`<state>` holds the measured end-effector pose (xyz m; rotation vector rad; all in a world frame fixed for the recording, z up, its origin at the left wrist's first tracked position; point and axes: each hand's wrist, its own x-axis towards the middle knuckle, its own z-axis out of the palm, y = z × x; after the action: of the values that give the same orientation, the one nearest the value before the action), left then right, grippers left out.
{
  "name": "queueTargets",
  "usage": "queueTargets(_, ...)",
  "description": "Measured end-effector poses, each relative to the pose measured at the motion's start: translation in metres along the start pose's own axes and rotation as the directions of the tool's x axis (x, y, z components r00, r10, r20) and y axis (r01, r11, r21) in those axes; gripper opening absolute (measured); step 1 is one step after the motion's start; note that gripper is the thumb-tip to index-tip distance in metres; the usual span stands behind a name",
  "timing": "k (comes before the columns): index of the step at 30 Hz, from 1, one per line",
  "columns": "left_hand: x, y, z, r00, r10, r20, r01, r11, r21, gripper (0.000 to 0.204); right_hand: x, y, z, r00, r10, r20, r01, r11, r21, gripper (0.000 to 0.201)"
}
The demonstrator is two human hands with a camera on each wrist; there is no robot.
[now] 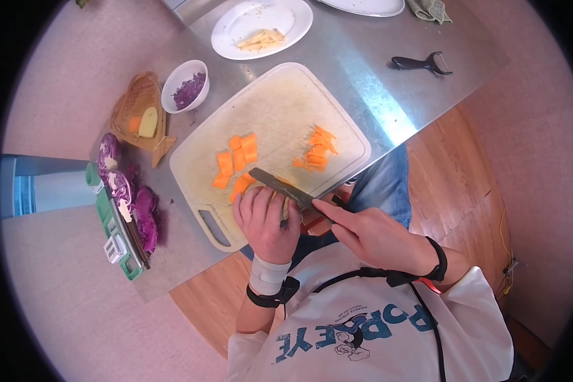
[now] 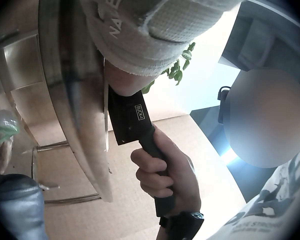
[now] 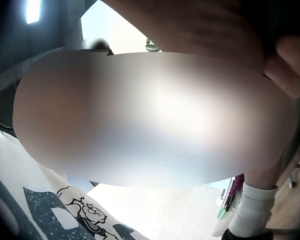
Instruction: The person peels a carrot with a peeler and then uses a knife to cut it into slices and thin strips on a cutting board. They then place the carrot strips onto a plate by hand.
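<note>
My right hand (image 1: 379,235) grips the handle of a dark-bladed kitchen knife (image 2: 130,120), index finger along the blade's top. The blade lies across the near part of a white cutting board (image 1: 280,95), beside my left hand (image 1: 267,219). That hand is bent over a piece of carrot (image 1: 240,186) and holds it down; its fingers hide most of the piece. Flat carrot chunks (image 1: 239,153) lie beyond it, and a pile of carrot strips (image 1: 318,149) sits on the board's right. The right wrist view is mostly blurred.
On the steel table (image 1: 356,57) are a white plate with pale strips (image 1: 261,39), a bowl of shredded purple cabbage (image 1: 188,89), a wicker basket (image 1: 130,111), cut red cabbage (image 1: 146,219), a green-framed slicer (image 1: 118,235) and a black peeler (image 1: 420,63). The table's near edge is close to my body.
</note>
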<state>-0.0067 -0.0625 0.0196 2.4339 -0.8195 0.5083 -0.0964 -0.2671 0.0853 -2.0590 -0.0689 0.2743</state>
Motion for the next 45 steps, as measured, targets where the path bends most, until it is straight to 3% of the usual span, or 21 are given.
queueTargets(7, 0.005, 0.007, -0.005, 1.000, -0.019, -0.005, 0.019, 0.999, -0.032, 0.028, -0.001, -0.010, -0.020, 0.992, 0.127, -0.015, -0.125, 0.987, 0.098, 0.048)
queueTargets(11, 0.001, 0.007, -0.011, 0.999, -0.046, -0.016, 0.045, 0.996, -0.074, 0.027, -0.006, -0.004, -0.024, 0.996, 0.069, -0.050, -0.066, 0.995, 0.076, 0.048)
queueTargets(13, -0.004, 0.005, -0.013, 0.996, -0.086, -0.007, 0.086, 0.995, -0.053, 0.025, -0.007, -0.015, -0.033, 0.984, 0.165, 0.061, -0.169, 0.984, 0.061, 0.048)
queueTargets(26, 0.003, 0.007, -0.005, 0.999, -0.036, 0.009, 0.036, 0.999, -0.041, 0.021, -0.011, -0.011, -0.033, 0.991, 0.124, 0.057, -0.129, 0.987, 0.092, 0.048)
queueTargets(32, 0.008, 0.006, -0.003, 1.000, -0.023, 0.012, 0.024, 0.998, -0.055, 0.021, -0.014, -0.014, -0.038, 0.969, 0.210, 0.132, -0.212, 0.977, 0.002, 0.047)
queueTargets(34, 0.009, 0.006, -0.003, 0.999, -0.035, 0.017, 0.036, 0.997, -0.064, 0.021, -0.017, -0.011, -0.036, 0.989, 0.129, 0.072, -0.135, 0.987, 0.089, 0.047)
queueTargets(45, 0.014, 0.005, 0.003, 1.000, 0.003, 0.018, -0.002, 1.000, -0.020, 0.024, -0.017, -0.013, -0.040, 0.987, 0.136, 0.085, -0.141, 0.988, 0.060, 0.047)
